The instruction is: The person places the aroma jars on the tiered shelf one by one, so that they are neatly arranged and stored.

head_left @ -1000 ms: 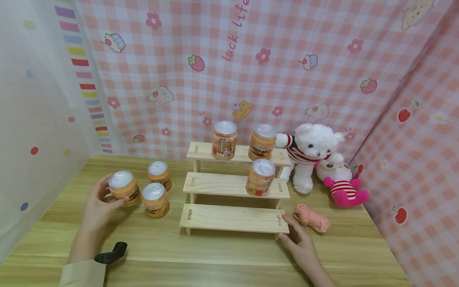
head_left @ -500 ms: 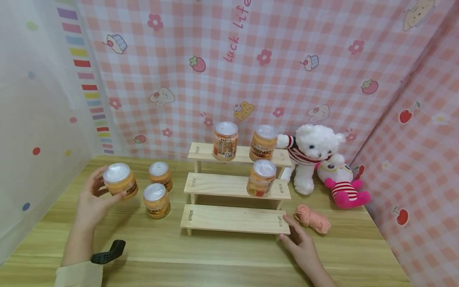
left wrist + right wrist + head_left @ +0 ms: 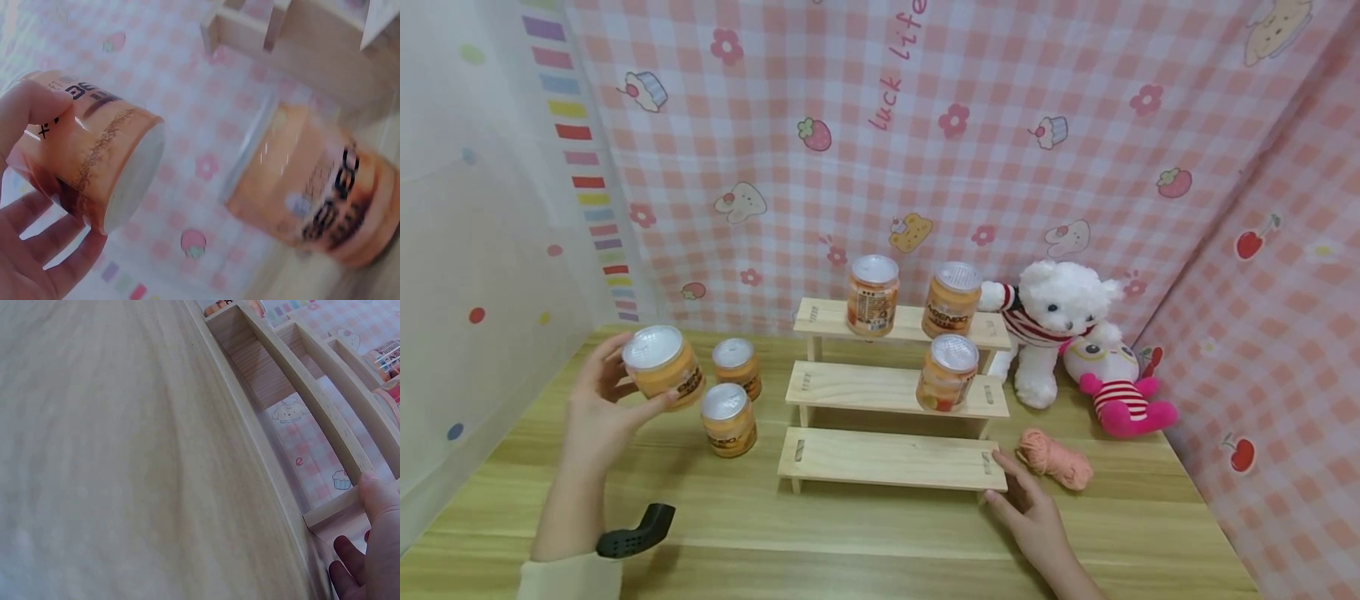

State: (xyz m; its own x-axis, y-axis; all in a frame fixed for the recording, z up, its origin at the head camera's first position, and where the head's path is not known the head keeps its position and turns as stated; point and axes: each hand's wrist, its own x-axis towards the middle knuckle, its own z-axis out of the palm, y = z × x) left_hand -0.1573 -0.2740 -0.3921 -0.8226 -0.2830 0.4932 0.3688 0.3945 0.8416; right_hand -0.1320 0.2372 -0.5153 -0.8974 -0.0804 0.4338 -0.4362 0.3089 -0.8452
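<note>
My left hand [image 3: 601, 412] grips an orange-labelled can [image 3: 664, 367] with a silvery lid, raised off the table; thumb and fingers wrap its sides in the left wrist view. Close to it stand two similar cans, a front can [image 3: 728, 421] and a back can [image 3: 737, 367]. My right hand [image 3: 1028, 508] holds the right end of the lowest step of a three-tier wooden shelf [image 3: 891, 458], thumb at its front edge. On the top tier sit a left can [image 3: 873, 296] and a right can [image 3: 952, 298]; another can [image 3: 947, 373] stands at the right of the middle tier.
Right of the shelf lies a pink yarn skein [image 3: 1054, 460]. Behind it are a white plush bear [image 3: 1060, 304] and a pink plush toy [image 3: 1116, 383]. A black curved piece [image 3: 638, 533] sits by the left wrist. Checked cloth [image 3: 850, 183] hangs behind the table.
My left hand has lifted its can up from beside the other two, first slightly left, then back toward the right. My right hand stays at the shelf's end.
</note>
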